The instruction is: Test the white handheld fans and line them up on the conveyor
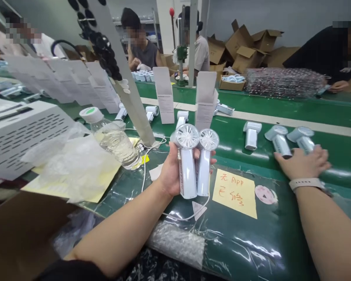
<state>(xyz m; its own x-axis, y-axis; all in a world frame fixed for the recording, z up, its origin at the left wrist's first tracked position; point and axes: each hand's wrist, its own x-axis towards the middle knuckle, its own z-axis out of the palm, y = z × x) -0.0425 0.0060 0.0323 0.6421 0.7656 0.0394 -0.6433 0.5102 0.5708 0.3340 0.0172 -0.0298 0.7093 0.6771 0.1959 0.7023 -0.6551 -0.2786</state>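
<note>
Left hand (171,173) clasps two white fans upright; right hand (301,164) lies open on the belt.

The left hand's grip is narrow and closed around two white cylindrical handheld fans with clear round grilles (187,166), held side by side above the green conveyor belt (333,117), their grilles upward and bodies pressed together, a steady hold on both at once. The right hand, wearing a pale-strapped watch (305,184), lies flat with fingers spread, just beside a pair of white fans (280,142) at far right. A yellow handwritten paper note (234,193) lies just right of the held fans.
</note>
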